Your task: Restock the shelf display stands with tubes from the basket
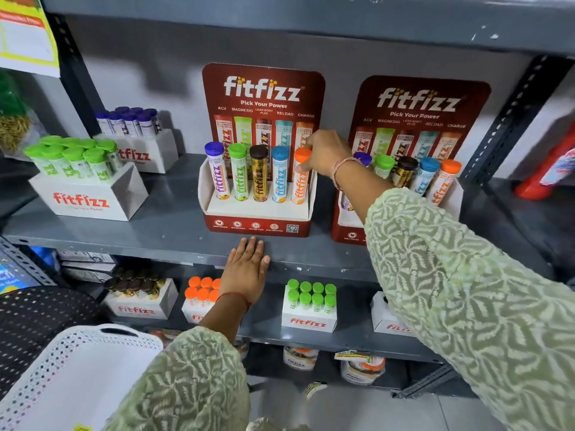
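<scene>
Two red fitfizz display stands sit on the grey shelf [174,225]. The left stand [258,223] holds a row of tubes with purple, green, brown, blue and orange caps. My right hand [326,152] grips the orange-capped tube [300,181] at its cap, at the right end of that row. The right stand [345,234] holds a similar row, partly hidden by my right arm. My left hand [247,269] lies flat on the shelf's front edge, fingers apart, holding nothing. A white perforated basket [77,365] is at lower left; I see no tubes in it.
White fitfizz boxes with green-capped tubes [84,194] and purple-capped tubes [140,144] stand at the left of the shelf. The lower shelf holds boxes of brown, orange and green tubes [309,309]. A red bottle [547,169] stands at far right. An upper shelf overhangs.
</scene>
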